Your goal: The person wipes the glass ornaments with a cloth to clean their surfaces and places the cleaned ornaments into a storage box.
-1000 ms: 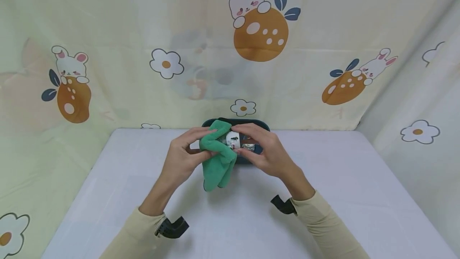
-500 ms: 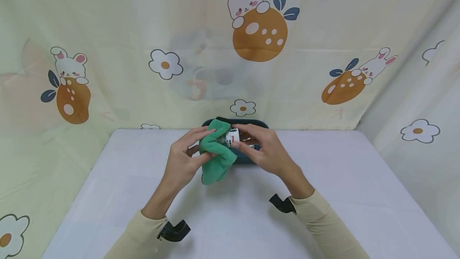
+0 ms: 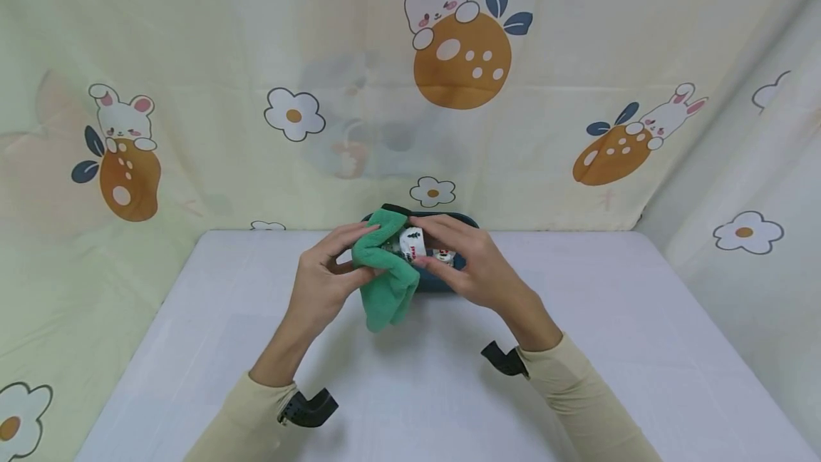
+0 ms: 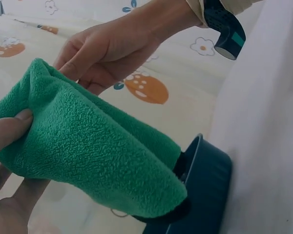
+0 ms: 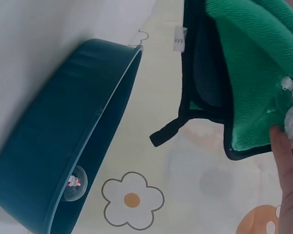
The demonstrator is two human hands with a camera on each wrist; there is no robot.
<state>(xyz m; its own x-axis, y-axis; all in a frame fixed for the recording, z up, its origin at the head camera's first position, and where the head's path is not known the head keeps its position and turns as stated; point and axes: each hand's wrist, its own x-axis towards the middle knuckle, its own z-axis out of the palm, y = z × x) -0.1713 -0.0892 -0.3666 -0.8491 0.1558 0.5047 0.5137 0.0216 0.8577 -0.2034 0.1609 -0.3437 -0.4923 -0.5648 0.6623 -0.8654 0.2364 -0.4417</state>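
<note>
Above a blue tub on the worktop, the left hand's grip pinches a green cloth against a snow globe; the right hand's grip pinches that globe. Inside the tub, another globe sits.

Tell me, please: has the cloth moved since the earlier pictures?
Yes, upward: in the head view, the cloth now reaches slightly higher relative to the tray.

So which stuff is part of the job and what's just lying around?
In the job:
green cloth, in the left hand
white-based ornament, in the right hand
probably teal tub and clear dome inside

Just around:
white table
patterned curtain
black wrist devices
</note>
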